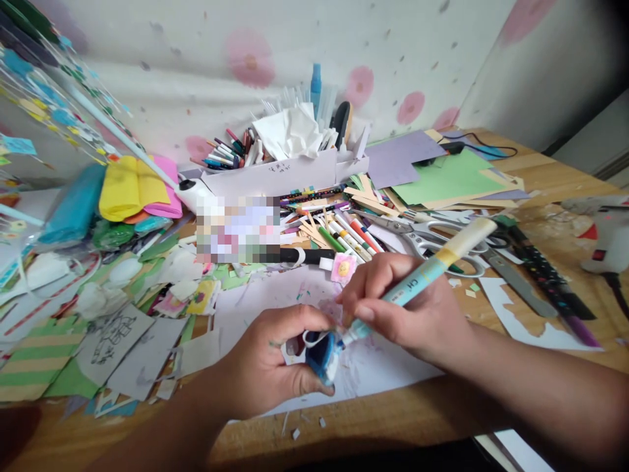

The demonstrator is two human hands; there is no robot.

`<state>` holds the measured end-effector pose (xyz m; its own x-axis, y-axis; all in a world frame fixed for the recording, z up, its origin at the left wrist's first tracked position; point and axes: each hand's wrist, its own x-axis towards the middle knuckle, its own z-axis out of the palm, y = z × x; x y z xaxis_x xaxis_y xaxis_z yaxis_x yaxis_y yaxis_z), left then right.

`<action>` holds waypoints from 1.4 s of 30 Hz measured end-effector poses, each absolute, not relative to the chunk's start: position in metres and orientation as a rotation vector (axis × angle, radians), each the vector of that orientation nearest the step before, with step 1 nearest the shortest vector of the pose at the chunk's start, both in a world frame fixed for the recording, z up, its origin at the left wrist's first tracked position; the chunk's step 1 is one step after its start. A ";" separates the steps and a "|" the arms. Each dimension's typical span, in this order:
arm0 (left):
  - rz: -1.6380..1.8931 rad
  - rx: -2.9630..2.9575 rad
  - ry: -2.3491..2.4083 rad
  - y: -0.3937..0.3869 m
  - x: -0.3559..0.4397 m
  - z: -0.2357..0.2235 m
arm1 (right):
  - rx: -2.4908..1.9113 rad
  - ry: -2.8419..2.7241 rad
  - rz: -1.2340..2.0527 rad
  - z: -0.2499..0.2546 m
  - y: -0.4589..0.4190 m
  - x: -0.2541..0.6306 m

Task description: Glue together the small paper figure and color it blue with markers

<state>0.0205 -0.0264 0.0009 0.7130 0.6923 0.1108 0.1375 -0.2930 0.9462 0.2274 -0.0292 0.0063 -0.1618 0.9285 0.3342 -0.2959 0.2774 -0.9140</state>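
Between the thumb and fingers of my left hand is a small blue hollow piece with a white patch on its side; its exact kind I cannot make out. My right hand grips a light-blue marker with a yellow band and a pale end, slanting down to the left. The marker's tip meets or nearly meets the right side of the blue piece. Both hands are above a white sheet of paper stained with colour marks. Just beyond my right fingers lies a small pink square with a yellow flower.
Scissors, several markers and paper strips crowd the middle. A white box of pens and tissue stands behind. Paper scraps cover the left side. A utility knife and a glue gun lie at right.
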 end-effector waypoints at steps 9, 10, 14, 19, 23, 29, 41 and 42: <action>0.633 1.983 0.716 -0.023 0.023 0.003 | -0.762 -1.373 1.129 0.006 -0.027 0.230; 0.630 1.994 0.722 -0.023 0.023 0.004 | -0.777 -1.382 1.115 0.006 -0.027 0.230; 0.593 2.014 0.749 -0.022 0.022 0.005 | -0.815 -1.456 1.126 0.006 -0.027 0.230; 0.587 2.077 0.793 -0.022 0.019 0.004 | -0.887 -1.488 1.047 0.005 -0.027 0.229; 0.599 2.106 0.790 -0.023 0.020 0.003 | -0.890 -1.495 1.056 0.005 -0.028 0.228; 0.607 2.154 0.792 -0.025 0.021 0.007 | -0.986 -1.471 1.045 0.006 -0.027 0.227; 0.558 2.186 0.773 -0.026 0.022 0.004 | -0.967 -1.446 1.087 0.006 -0.028 0.226; 0.547 2.188 0.778 -0.026 0.021 0.004 | -0.967 -1.449 1.100 0.007 -0.028 0.226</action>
<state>0.0214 -0.0255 0.0040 0.7254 0.6739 0.1399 0.3589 -0.5439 0.7586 0.2259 -0.0280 0.0066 -0.1463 0.9564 0.2527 0.0144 0.2575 -0.9662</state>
